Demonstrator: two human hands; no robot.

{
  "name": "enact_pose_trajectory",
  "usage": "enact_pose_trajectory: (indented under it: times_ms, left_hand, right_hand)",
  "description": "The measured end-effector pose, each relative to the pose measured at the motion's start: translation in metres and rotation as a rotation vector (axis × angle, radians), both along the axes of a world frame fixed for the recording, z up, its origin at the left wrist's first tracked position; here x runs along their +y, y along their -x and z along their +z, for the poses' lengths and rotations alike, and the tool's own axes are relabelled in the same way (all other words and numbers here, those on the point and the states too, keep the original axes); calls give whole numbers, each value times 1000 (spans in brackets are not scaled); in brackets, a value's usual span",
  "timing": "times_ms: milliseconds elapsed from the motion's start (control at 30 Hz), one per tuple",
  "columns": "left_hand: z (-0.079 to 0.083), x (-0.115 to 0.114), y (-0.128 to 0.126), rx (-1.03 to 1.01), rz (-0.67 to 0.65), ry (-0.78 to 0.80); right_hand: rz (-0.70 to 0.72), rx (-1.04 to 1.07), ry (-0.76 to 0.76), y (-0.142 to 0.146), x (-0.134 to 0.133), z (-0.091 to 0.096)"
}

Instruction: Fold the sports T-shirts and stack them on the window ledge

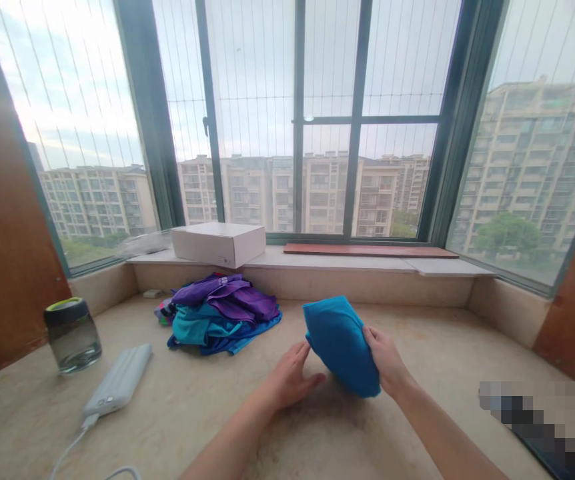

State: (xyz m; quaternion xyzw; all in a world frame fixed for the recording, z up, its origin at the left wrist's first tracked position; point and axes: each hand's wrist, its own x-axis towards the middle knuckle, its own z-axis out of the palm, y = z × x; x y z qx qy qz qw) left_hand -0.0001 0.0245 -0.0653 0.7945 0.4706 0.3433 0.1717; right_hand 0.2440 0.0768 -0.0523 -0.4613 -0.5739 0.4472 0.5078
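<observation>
A folded bright-blue garment (343,347) is held tilted over the stone windowsill, its exact kind hidden by the folds. My right hand (385,360) grips its right edge, thumb on the near face and the other fingers behind. Close by its lower left side is my left hand (292,377), with thumb and fingers apart. Those left fingertips reach the garment's left edge, and I cannot tell whether they touch it. Further back to the left lies a loose heap of purple, teal and blue clothes (227,310).
A water bottle (71,337) and a power bank (120,380) with a plugged-in cable (70,443) stand at the left. On the raised ledge are a white box (219,243) and a reddish board (370,250). A pixelated dark object (532,427) lies at the right.
</observation>
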Motion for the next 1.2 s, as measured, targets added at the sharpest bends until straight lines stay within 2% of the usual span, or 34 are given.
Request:
enact_pose_trajectory:
  times_ms: [67, 133, 200, 267, 333, 367, 467, 567, 733, 900, 967, 1100, 1200]
  left_hand:
    - [-2, -5, -8, -198, -122, 73]
    - [-5, -10, -17, -386, -172, 182]
    - [-8, -11, -25, -529, -95, 264]
    - [-11, -11, -31, -617, 59, 267]
    - [-12, -11, -35, -654, 181, 240]
    - [-12, -12, -35, -657, 200, 233]
    - [-9, -17, -35, -659, 133, 265]
    - [-8, -24, -34, -712, 66, 334]
    - [-7, -27, -36, -733, -53, 392]
    - [-5, -22, -35, -817, -120, 470]
    - [-5, -18, -31, -831, -50, 499]
    - [-6, -10, -23, -910, 202, 447]
    - [-3, -7, -22, -951, 228, 407]
  right_hand:
    - [89, 254, 125, 12, -18, -7]
    - [120, 294, 198, 20, -27, -15]
    - [76, 192, 166, 23, -30, -23]
    - [-24, 36, 37, 22, -29, -30]
    - [-42, -105, -84, 20, -28, -35]
    - [5, -167, -120, 20, -29, -37]
    - [174, -319, -201, 20, -33, -43]
    - [164, -374, -241, 18, -34, -47]
    - [205, -362, -197, 11, -34, -42]
    - [36, -198, -154, 9, -36, -28]
    - [-41, -114, -132, 3, -33, -23]
    - [-228, 28, -17, -17, -13, -26]
    - [-313, 38, -19, -24, 2, -36]
